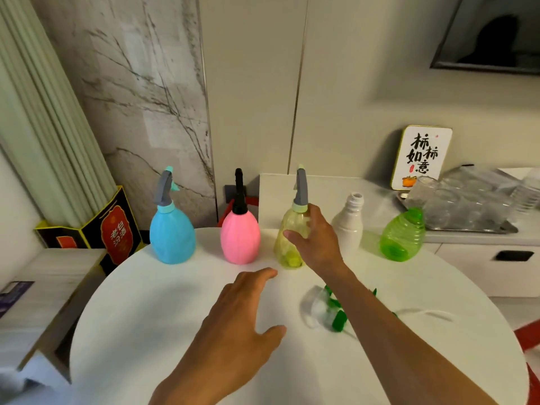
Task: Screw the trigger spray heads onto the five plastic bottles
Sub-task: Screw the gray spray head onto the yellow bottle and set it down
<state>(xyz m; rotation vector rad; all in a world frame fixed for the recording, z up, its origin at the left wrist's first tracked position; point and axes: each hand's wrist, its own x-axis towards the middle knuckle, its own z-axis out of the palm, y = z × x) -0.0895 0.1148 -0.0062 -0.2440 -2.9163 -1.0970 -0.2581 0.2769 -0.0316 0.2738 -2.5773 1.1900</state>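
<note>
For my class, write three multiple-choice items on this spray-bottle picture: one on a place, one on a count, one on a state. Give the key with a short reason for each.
1. Where do the loose spray heads lie?
A. On the table, near the person's right forearm
B. On the floor
C. Inside the blue bottle

2. How many bottles already carry a spray head?
A. One
B. Three
C. Five

3. What state is the white bottle in?
A. Lying on its side
B. Upright, neck open
C. Upright, capped

Key:
1 A, they rest on the white tabletop.
2 B, the blue bottle, pink bottle and yellow bottle have heads; the white bottle and green bottle do not.
3 B, its bare threaded neck shows.
</note>
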